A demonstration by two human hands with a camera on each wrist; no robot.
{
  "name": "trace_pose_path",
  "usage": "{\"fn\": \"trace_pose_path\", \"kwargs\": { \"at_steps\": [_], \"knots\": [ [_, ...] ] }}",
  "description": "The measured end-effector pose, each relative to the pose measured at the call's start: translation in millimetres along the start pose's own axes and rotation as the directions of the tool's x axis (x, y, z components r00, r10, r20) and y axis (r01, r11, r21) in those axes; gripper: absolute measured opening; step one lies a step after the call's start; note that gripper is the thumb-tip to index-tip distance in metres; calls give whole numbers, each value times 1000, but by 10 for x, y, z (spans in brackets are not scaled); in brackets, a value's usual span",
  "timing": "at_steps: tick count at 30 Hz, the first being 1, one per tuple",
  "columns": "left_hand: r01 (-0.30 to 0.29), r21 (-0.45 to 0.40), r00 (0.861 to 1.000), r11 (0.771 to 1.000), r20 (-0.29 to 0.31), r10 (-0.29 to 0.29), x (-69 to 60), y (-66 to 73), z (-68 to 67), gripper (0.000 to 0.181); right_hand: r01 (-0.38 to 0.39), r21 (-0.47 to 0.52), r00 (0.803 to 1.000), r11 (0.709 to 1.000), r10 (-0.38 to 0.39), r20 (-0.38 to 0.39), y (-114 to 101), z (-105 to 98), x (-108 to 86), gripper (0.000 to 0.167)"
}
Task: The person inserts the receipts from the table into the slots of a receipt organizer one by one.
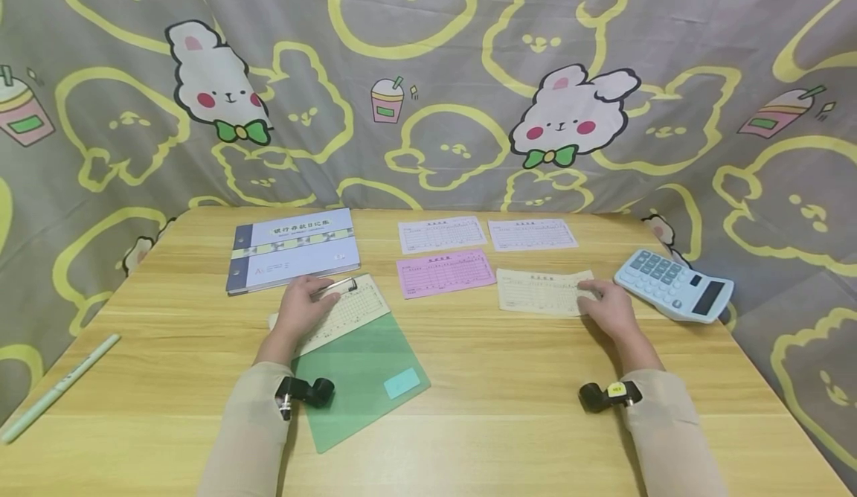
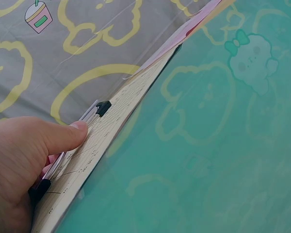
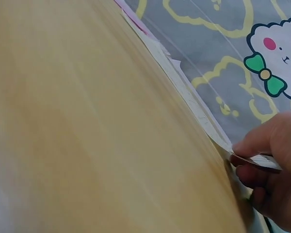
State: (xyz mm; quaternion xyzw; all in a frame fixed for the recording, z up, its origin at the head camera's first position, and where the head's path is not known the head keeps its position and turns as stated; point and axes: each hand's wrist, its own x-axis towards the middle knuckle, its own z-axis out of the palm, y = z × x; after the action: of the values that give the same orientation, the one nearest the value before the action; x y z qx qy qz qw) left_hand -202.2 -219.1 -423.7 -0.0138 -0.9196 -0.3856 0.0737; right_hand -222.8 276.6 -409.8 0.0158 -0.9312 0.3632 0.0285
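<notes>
A green clipboard point(image 1: 361, 378) lies tilted on the table, with cream printed forms point(image 1: 355, 314) under its metal clip point(image 1: 338, 285). My left hand point(image 1: 303, 311) grips the clip end; in the left wrist view the thumb of the hand point(image 2: 34, 160) lies along the clip point(image 2: 103, 108) over the forms point(image 2: 94, 148). To the right, my right hand point(image 1: 611, 311) pinches the right edge of a cream slip point(image 1: 538, 292). The right wrist view shows the hand point(image 3: 276, 165) with thumb above and fingers beneath the slip point(image 3: 199, 114), whose edge is slightly raised.
A pink slip point(image 1: 445, 274) and two white slips point(image 1: 442, 234) point(image 1: 532, 234) lie near the table's back. A blue journal point(image 1: 294, 251) is at the back left, a light blue calculator point(image 1: 675, 286) at the right, and a pale green pen point(image 1: 60, 389) at the far left. A patterned curtain point(image 1: 428, 80) hangs behind.
</notes>
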Motion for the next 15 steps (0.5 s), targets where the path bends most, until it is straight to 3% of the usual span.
{"fn": "trace_pose_path", "kwargs": {
  "at_steps": [4, 9, 15],
  "knots": [
    [-11, 4, 1000, 1000, -3, 11, -1, 3, 3, 36, 46, -12, 999, 999, -46, 21, 24, -38, -46, 25],
    [-15, 2, 1000, 1000, -4, 15, -3, -5, 7, 36, 124, 36, 985, 992, -127, 116, 73, -111, -90, 22],
    [-20, 6, 1000, 1000, -3, 20, 3, -17, 9, 37, 90, 60, 970, 994, -101, 222, 129, -223, -153, 24]
  ]
}}
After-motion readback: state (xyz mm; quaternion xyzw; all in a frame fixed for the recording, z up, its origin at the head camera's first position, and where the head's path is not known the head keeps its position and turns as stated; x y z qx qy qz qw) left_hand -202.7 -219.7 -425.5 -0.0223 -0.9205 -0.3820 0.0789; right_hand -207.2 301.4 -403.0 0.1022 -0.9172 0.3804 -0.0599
